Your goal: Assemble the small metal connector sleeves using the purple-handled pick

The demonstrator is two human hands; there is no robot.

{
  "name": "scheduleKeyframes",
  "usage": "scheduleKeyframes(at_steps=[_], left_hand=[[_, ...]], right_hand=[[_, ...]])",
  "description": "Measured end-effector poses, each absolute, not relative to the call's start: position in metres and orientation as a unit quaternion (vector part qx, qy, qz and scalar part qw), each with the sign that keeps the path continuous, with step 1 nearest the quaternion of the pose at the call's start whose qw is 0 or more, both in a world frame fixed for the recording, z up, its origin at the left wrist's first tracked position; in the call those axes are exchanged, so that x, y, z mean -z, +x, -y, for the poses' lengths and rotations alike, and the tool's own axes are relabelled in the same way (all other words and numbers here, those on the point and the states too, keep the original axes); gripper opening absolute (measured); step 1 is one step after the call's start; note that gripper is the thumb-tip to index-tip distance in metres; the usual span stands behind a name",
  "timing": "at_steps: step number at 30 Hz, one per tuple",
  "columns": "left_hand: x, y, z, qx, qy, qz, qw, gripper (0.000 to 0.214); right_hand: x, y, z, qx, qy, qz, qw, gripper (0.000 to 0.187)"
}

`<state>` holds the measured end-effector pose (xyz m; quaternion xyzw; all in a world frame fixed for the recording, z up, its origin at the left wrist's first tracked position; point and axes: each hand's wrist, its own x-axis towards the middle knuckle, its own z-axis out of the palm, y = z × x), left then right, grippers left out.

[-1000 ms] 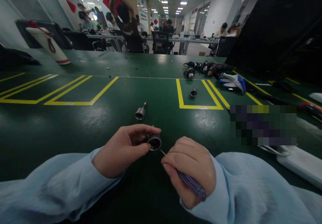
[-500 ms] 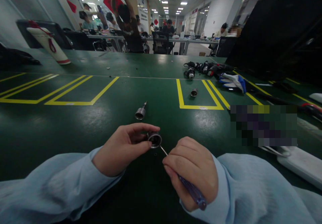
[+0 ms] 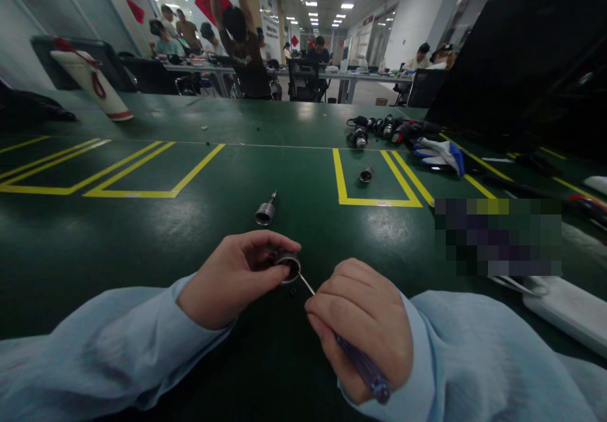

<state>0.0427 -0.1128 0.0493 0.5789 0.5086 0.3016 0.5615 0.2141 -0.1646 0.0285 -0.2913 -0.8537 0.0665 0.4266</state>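
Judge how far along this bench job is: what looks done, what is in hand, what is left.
Done, perhaps: one metal part lies ahead on the green table, another inside the yellow box. In hand: the left hand holds a metal cylinder, the right hand a purple-handled screwdriver with its tip at the cylinder's open end. Left, likely: a cluster of similar parts farther back on the right.

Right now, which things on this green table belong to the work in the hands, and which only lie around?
In use: left hand, metal cylinder, right hand, screwdriver.
Lying about: second cylinder, small part inside the yellow box, pile of dark parts, gloves, white tube.
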Motion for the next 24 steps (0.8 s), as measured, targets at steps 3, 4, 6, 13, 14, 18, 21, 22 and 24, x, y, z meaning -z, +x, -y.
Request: scheduleKeyframes(at_steps=[3,4,6,13,14,18,21,22,24], left_hand=[[-0.047,0.042,0.112,-0.303,0.589,-0.504,0.555,0.026],[-0.047,0.041,0.111,-0.304,0.59,-0.503,0.553,0.025],[-0.046,0.04,0.11,-0.307,0.593,-0.505,0.547,0.024],[-0.047,0.037,0.104,-0.305,0.59,-0.509,0.548,0.024],[-0.048,0.037,0.104,-0.303,0.585,-0.509,0.555,0.025],[-0.051,0.036,0.105,-0.299,0.571,-0.504,0.575,0.026],[-0.053,0.037,0.106,-0.299,0.566,-0.505,0.579,0.025],[-0.054,0.038,0.106,-0.3,0.564,-0.507,0.579,0.024],[-0.054,0.039,0.107,-0.3,0.56,-0.511,0.579,0.024]], right_hand=[[-0.032,0.214,0.169,-0.077,-0.288,0.848,0.438,0.012],[-0.034,0.214,0.17,-0.091,-0.287,0.842,0.448,0.012],[-0.038,0.215,0.171,-0.139,-0.297,0.816,0.476,0.013],[-0.026,0.218,0.155,-0.407,-0.404,0.646,0.503,0.024],[-0.022,0.218,0.152,-0.422,-0.411,0.639,0.495,0.023],[-0.013,0.218,0.145,-0.423,-0.412,0.66,0.465,0.02],[-0.011,0.215,0.144,-0.396,-0.403,0.685,0.46,0.019],[-0.011,0.215,0.144,-0.387,-0.403,0.69,0.46,0.02],[-0.011,0.213,0.144,-0.367,-0.404,0.702,0.458,0.02]])
